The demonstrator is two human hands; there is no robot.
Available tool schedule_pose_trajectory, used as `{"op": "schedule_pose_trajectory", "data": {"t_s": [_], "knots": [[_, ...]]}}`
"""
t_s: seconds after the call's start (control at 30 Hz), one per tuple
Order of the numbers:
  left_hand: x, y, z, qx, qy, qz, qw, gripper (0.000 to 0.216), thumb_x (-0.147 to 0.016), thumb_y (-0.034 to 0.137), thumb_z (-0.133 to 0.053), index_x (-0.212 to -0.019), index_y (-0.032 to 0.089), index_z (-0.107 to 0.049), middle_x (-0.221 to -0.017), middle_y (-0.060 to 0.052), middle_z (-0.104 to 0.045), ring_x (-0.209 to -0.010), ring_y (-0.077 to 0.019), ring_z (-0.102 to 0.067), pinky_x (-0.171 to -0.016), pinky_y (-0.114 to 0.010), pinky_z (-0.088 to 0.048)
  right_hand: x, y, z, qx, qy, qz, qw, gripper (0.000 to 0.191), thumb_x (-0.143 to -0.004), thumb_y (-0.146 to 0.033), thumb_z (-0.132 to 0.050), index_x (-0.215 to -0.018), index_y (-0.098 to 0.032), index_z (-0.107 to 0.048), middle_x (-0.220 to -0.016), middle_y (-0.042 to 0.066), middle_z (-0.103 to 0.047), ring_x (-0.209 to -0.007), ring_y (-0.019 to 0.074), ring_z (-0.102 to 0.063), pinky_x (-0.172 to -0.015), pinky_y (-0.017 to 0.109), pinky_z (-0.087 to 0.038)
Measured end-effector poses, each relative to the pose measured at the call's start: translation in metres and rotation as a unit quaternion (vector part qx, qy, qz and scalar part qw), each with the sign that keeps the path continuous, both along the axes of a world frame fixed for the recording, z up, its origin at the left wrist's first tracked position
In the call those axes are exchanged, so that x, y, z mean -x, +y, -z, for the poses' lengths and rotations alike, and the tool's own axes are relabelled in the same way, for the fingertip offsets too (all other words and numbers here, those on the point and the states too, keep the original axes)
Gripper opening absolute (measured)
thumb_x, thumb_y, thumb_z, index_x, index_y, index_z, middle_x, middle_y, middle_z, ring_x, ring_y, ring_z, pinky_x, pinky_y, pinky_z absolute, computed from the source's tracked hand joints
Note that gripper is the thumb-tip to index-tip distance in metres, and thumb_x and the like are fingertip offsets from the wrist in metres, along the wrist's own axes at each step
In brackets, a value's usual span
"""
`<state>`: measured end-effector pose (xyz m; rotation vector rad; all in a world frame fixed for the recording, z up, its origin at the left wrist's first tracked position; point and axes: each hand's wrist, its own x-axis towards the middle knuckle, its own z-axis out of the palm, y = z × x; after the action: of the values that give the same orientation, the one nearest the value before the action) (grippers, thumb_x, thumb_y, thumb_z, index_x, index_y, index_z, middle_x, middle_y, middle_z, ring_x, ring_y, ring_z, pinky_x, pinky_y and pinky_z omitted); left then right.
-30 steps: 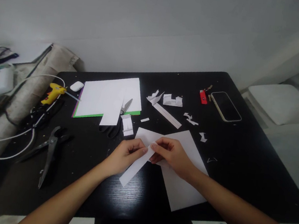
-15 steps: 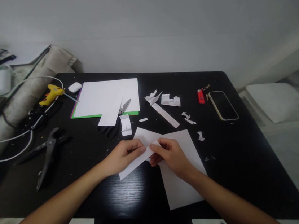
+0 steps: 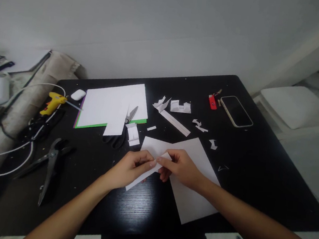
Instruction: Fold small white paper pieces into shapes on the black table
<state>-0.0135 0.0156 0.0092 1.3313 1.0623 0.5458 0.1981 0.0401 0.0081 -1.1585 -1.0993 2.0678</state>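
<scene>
A narrow white paper strip (image 3: pixel 135 183) slants between my two hands above the black table. My left hand (image 3: pixel 133 168) pinches it with the thumb on top. Close beside it, my right hand (image 3: pixel 181 168) grips the strip's upper right part between thumb and fingers. Under the right hand and wrist lies a larger white sheet of paper (image 3: pixel 190 201), partly covered. Another white piece of paper (image 3: pixel 153 144) lies just beyond the hands. A small folded paper piece (image 3: pixel 133 135) rests near the scissors (image 3: pixel 132 113), whose blades lie on stacked sheets.
White sheets (image 3: pixel 106 103) over coloured ones lie at back left. Left are a yellow glue gun (image 3: pixel 53 103) with its white cable and pliers (image 3: pixel 52 160). Cut paper pieces (image 3: pixel 181 106) and a folded strip (image 3: pixel 175 122) lie centrally; a red lighter (image 3: pixel 212 102) and phone (image 3: pixel 237 111) lie right.
The strip between my hands has become narrower to the eye, tilted or folded over. My left fingertips now show beneath its lower edge. The hands have barely moved.
</scene>
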Motion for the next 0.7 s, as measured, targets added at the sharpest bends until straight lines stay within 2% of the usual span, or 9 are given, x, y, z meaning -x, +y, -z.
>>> {"op": "schedule_pose_trajectory", "data": {"t_s": [0.2, 0.7], "knots": [[0.0006, 0.0008, -0.0002, 0.068, -0.023, 0.003, 0.997, 0.036, -0.098, 0.049, -0.063, -0.091, 0.014, -0.069, -0.072, -0.002, -0.067, -0.054, -0.0128, -0.064, -0.050, -0.023, -0.048, 0.0010, -0.0007, 0.0001, -0.004, -0.009, -0.007, 1.000, 0.040, -0.072, -0.049, -0.088, -0.068, -0.015, -0.066, -0.057, 0.000, -0.070, -0.046, 0.0136, -0.067, -0.045, 0.023, -0.055], [-0.0026, 0.0001, -0.0012, 0.083, -0.026, -0.029, 0.996, 0.037, -0.097, 0.049, -0.065, -0.085, 0.014, -0.067, -0.064, -0.001, -0.066, -0.051, -0.0121, -0.063, -0.048, -0.022, -0.050, 0.0010, -0.0012, 0.0009, -0.001, -0.009, -0.013, 1.000, 0.041, -0.074, -0.049, -0.087, -0.067, -0.015, -0.066, -0.058, 0.001, -0.070, -0.046, 0.0134, -0.066, -0.045, 0.023, -0.056]]}}
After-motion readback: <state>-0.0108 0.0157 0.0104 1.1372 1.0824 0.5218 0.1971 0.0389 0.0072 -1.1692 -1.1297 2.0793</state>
